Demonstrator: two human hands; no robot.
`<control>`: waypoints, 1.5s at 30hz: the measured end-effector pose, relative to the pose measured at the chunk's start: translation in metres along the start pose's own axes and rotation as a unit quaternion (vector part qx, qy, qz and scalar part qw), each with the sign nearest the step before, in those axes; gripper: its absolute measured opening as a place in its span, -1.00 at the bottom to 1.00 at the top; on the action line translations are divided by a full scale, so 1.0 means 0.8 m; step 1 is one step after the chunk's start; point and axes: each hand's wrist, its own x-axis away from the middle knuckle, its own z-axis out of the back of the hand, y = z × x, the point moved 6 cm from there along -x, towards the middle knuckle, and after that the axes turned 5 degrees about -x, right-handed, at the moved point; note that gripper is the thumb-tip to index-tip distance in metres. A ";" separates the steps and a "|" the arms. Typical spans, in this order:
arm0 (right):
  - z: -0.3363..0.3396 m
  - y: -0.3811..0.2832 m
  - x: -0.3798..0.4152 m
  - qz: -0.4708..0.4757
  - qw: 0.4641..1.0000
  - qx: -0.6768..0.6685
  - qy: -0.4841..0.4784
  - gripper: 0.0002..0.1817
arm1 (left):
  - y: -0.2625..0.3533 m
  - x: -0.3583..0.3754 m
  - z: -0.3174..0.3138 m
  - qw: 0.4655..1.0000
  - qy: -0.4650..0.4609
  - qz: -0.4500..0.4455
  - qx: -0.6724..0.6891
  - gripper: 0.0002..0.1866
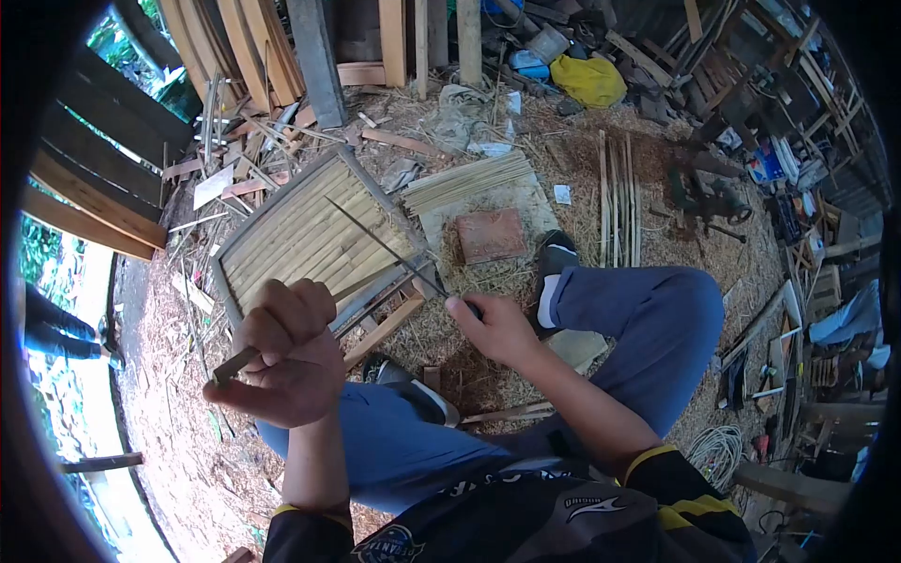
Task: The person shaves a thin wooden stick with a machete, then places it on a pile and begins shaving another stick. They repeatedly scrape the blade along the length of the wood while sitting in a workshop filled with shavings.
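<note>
My left hand (286,357) is raised at the left, its fingers curled round a thin bamboo strip (366,281); one end of the strip sticks out by the thumb. In my right hand (493,328) is the dark handle of a long, thin knife (375,239). Its blade points up and left, over a slatted bamboo panel (310,220) with a grey frame. The strip runs from my left hand toward the blade; whether they touch is unclear.
A reddish block (491,235) and a bundle of thin sticks (469,183) lie on a pale sheet ahead. Long strips (619,202) rest on the shavings to the right. A yellow cloth (587,82) lies farther back. Another person's legs (61,324) show at the far left.
</note>
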 end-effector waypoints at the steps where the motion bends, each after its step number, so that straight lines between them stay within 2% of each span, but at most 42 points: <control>1: 0.003 -0.026 0.007 -0.001 1.000 -0.003 -0.020 -0.52 | -0.001 0.004 0.005 1.000 -0.014 0.001 -0.001 -0.25; 2: 0.003 -0.045 0.012 -0.003 0.999 -0.007 -0.040 -0.53 | -0.003 0.007 0.008 1.000 -0.028 0.002 -0.003 -0.26; 5: 0.001 -0.083 0.027 0.145 0.989 -0.030 -0.030 -0.55 | -0.004 0.012 0.005 0.998 -0.057 -0.010 0.022 -0.24; 8: -0.005 -0.033 0.015 0.038 0.999 0.009 -0.022 -0.58 | -0.001 0.014 -0.002 0.994 -0.099 -0.018 0.041 -0.24; 11: -0.002 0.020 -0.004 0.029 0.999 -0.008 0.046 -0.59 | -0.007 0.019 0.005 0.995 -0.078 -0.020 0.065 -0.21; 14: 0.001 -0.044 0.019 0.040 0.998 0.009 -0.042 -0.50 | -0.010 0.019 0.002 0.994 -0.071 -0.031 0.072 -0.22; 17: -0.004 -0.063 0.031 0.118 0.992 -0.033 -0.040 -0.46 | -0.011 0.022 0.004 0.995 -0.056 -0.034 0.070 -0.22; 20: -0.008 0.014 -0.003 0.023 0.999 -0.016 0.040 -0.54 | -0.009 0.026 0.010 0.996 -0.036 -0.025 0.074 -0.22; 21: -0.001 0.010 -0.004 0.001 1.000 -0.016 0.027 -0.60 | -0.010 0.024 0.012 0.996 -0.030 -0.024 0.080 -0.22; 24: -0.003 -0.052 0.024 0.095 0.993 -0.064 -0.022 -0.57 | -0.009 0.026 0.009 0.995 -0.046 -0.045 0.076 -0.22; 25: -0.006 -0.064 0.031 0.115 0.992 -0.026 -0.047 -0.55 | -0.009 0.026 0.007 0.995 -0.043 -0.045 0.071 -0.22; 29: -0.011 0.016 -0.001 -0.003 0.999 -0.038 0.018 -0.51 | -0.011 0.027 0.015 0.997 -0.011 -0.018 0.079 -0.21; 32: -0.005 0.019 -0.002 0.026 0.999 0.002 0.024 -0.45 | -0.010 0.028 0.009 0.990 -0.043 -0.037 0.132 -0.21; 33: -0.002 -0.018 0.014 0.002 0.999 -0.028 -0.025 -0.42 | -0.008 0.029 0.004 0.993 -0.053 -0.033 0.099 -0.21; 36: -0.009 -0.046 0.026 0.099 0.994 -0.020 -0.043 -0.41 | -0.008 0.033 0.003 0.997 -0.036 -0.024 0.062 -0.22; 39: -0.003 0.016 -0.012 0.003 0.999 -0.027 0.024 -0.44 | -0.007 0.029 0.011 0.995 -0.047 -0.016 0.089 -0.22; 42: 0.004 0.008 -0.008 -0.016 0.999 0.041 -0.024 -0.29 | -0.007 0.031 0.007 0.993 -0.071 -0.012 0.099 -0.21; 43: 0.004 -0.027 0.006 0.015 0.999 0.031 -0.036 -0.27 | -0.006 0.032 0.005 0.992 -0.079 -0.014 0.093 -0.21; 45: -0.004 -0.042 0.016 0.067 0.996 0.018 -0.053 -0.27 | -0.008 0.032 0.003 0.990 -0.095 -0.016 0.100 -0.21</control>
